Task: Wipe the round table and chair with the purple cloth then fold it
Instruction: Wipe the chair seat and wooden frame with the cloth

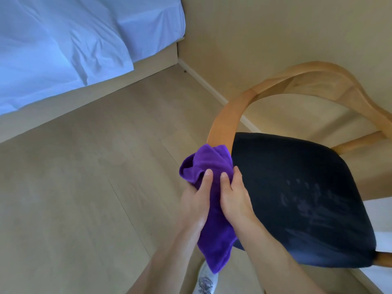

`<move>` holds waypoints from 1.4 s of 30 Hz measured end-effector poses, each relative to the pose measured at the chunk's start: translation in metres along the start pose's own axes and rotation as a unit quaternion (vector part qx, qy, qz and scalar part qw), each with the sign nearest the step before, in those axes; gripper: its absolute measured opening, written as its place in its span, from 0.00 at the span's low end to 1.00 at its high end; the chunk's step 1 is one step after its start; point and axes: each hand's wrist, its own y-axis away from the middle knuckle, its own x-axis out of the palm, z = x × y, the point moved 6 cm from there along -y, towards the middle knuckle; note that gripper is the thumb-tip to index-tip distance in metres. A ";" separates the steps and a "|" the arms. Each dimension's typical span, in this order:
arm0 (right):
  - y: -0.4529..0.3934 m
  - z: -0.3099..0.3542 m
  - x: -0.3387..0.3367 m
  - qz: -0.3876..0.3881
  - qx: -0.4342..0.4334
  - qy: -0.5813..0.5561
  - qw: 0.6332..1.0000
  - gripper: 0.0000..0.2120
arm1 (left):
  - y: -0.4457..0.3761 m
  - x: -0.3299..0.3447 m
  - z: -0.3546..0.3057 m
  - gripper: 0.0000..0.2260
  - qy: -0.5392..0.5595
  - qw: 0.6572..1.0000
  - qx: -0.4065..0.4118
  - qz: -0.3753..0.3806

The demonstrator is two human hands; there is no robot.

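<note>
The purple cloth (209,164) is bunched up and hangs at the left edge of the chair, its lower end dangling toward the floor. My left hand (196,200) and my right hand (233,198) both grip it side by side, thumbs on top. The chair has a black padded seat (297,194) with faint wipe streaks and a curved light wooden armrest and back (233,111). The cloth's top touches the bottom of the left armrest. No round table is in view.
A bed with a white sheet (70,43) on a beige base fills the upper left. Light wood flooring (84,198) spreads to the left. A beige wall with a skirting board (203,81) runs behind the chair. My white shoe (206,281) shows at the bottom.
</note>
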 end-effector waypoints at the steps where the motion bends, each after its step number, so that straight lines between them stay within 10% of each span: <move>1: -0.005 -0.006 0.000 0.008 0.004 -0.031 0.999 0.27 | -0.003 0.001 -0.007 0.11 -0.036 0.999 0.033 -0.023; 8: -0.048 0.002 -0.003 0.021 0.041 -0.175 0.983 0.24 | -0.062 0.026 -0.077 0.40 -0.313 0.935 0.164 -0.034; 18: -0.078 0.033 -0.017 0.043 0.060 -0.296 0.952 0.18 | -0.069 0.051 -0.114 0.30 -0.479 0.806 0.333 -0.103; 23: -0.048 0.002 -0.025 0.074 0.077 -0.370 0.923 0.16 | -0.010 0.039 -0.067 0.40 -0.583 0.730 0.318 -0.160; 30: -0.075 0.010 -0.071 -0.071 0.028 -0.317 0.945 0.21 | -0.050 0.068 -0.102 0.40 -0.652 0.682 0.311 -0.118; 42: -0.108 0.040 -0.108 -0.116 0.034 -0.478 0.870 0.18 | -0.153 0.180 -0.200 0.35 -0.684 0.608 0.403 -0.009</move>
